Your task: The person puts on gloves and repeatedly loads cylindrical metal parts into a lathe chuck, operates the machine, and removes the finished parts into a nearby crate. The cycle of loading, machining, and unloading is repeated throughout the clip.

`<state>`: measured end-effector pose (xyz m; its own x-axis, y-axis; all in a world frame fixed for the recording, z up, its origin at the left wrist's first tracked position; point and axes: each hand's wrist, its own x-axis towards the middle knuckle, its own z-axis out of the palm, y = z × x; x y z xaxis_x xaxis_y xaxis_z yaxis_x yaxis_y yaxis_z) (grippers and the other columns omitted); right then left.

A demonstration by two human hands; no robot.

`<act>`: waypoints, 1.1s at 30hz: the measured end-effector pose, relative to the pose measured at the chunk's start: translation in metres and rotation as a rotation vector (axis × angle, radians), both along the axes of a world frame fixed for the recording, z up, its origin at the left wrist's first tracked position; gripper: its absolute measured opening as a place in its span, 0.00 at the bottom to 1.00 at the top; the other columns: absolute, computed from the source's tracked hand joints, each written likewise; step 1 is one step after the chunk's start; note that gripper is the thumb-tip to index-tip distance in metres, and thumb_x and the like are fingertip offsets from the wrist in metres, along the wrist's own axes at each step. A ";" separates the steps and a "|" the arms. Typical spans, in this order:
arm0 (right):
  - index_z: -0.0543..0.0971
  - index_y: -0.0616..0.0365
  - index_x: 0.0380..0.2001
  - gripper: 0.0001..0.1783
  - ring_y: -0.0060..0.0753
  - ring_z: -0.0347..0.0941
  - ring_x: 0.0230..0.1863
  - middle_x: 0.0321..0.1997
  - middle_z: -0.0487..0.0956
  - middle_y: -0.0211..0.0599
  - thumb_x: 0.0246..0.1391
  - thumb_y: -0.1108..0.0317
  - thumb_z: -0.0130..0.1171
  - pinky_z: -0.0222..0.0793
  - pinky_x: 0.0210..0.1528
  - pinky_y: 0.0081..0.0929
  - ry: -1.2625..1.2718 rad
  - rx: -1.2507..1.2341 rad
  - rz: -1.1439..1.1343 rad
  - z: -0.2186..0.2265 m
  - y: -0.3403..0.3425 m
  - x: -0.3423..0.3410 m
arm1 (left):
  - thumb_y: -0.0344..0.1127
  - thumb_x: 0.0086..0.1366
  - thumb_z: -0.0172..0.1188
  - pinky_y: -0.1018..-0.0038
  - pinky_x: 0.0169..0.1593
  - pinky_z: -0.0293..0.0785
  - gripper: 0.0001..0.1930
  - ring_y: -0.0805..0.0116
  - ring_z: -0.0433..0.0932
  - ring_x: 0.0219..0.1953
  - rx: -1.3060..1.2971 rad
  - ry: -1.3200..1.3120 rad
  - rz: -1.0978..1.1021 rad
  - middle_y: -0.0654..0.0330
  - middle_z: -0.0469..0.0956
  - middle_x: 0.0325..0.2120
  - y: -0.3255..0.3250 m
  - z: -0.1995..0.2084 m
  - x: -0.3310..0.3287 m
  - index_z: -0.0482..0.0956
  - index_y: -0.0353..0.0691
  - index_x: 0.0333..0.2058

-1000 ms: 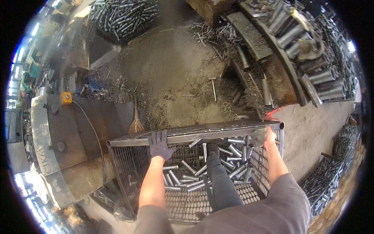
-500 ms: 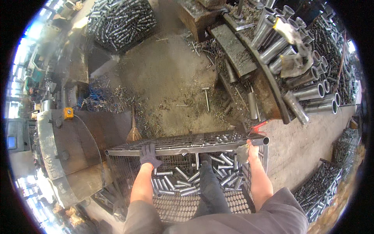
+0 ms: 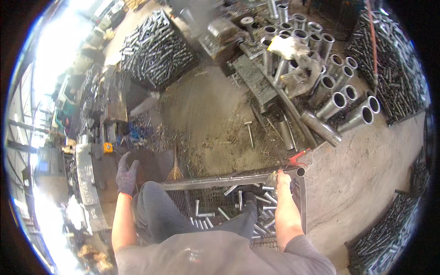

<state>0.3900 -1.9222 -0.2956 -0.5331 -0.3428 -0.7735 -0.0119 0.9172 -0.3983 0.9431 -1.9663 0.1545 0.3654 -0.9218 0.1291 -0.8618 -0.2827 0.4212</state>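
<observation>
My left hand [image 3: 126, 175], in a dark grey glove, is raised past the left part of a metal mesh crate [image 3: 220, 180]. Its fingers are spread and hold nothing. My right hand [image 3: 283, 178] is closed on the crate's top rail near the right corner post; a greyish patch beside it is too unclear to name. Inside the crate lie several short shiny metal tubes [image 3: 240, 200]. One of my legs stands among them, while the bent knee [image 3: 153, 201] of the other is lifted at the crate's left side.
A red-handled object [image 3: 299, 157] lies just beyond the right corner. A broom [image 3: 175, 171] and a hammer-shaped tool [image 3: 250, 134] are past the rail. Large metal pipes [image 3: 337, 101] stand at the right. A heaped bin of parts [image 3: 158, 50] is at the far left.
My left hand has let go of the crate rail and swung left into the air. One knee has come up at the left. My right hand stays on the rail.
</observation>
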 end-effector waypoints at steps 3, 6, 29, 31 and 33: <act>0.83 0.78 0.52 0.43 0.57 0.79 0.65 0.57 0.84 0.65 0.65 0.37 0.55 0.71 0.68 0.43 -0.027 0.006 0.043 -0.002 -0.004 -0.001 | 0.44 0.68 0.70 0.64 0.69 0.70 0.30 0.57 0.76 0.67 0.141 -0.045 -0.001 0.55 0.77 0.65 -0.032 -0.001 0.003 0.76 0.45 0.66; 0.84 0.75 0.53 0.44 0.56 0.80 0.65 0.58 0.84 0.64 0.70 0.37 0.44 0.71 0.68 0.43 0.110 0.094 0.363 -0.009 -0.007 -0.004 | 0.48 0.68 0.69 0.62 0.68 0.71 0.31 0.53 0.76 0.66 0.144 -0.085 -0.129 0.53 0.77 0.64 -0.057 -0.019 0.002 0.75 0.46 0.66; 0.81 0.58 0.59 0.33 0.51 0.88 0.47 0.41 0.89 0.52 0.57 0.46 0.70 0.82 0.53 0.43 0.638 -0.064 0.396 0.290 -0.310 0.237 | 0.53 0.73 0.62 0.66 0.50 0.81 0.22 0.59 0.87 0.44 1.011 0.732 -0.601 0.54 0.89 0.41 -0.486 -0.373 0.132 0.87 0.42 0.52; 0.83 0.56 0.57 0.31 0.49 0.89 0.45 0.38 0.90 0.50 0.57 0.47 0.71 0.82 0.56 0.41 0.475 -0.160 0.447 0.284 -0.386 0.305 | 0.54 0.75 0.63 0.66 0.42 0.82 0.24 0.60 0.86 0.36 1.005 1.165 -0.356 0.56 0.88 0.33 -0.464 -0.365 0.173 0.88 0.33 0.37; 0.84 0.59 0.56 0.28 0.49 0.87 0.53 0.49 0.88 0.53 0.61 0.50 0.69 0.80 0.58 0.39 0.199 -0.253 0.408 0.273 -0.451 0.365 | 0.57 0.76 0.60 0.65 0.40 0.81 0.27 0.59 0.86 0.33 1.141 1.087 -0.162 0.55 0.88 0.30 -0.476 -0.336 0.195 0.89 0.34 0.36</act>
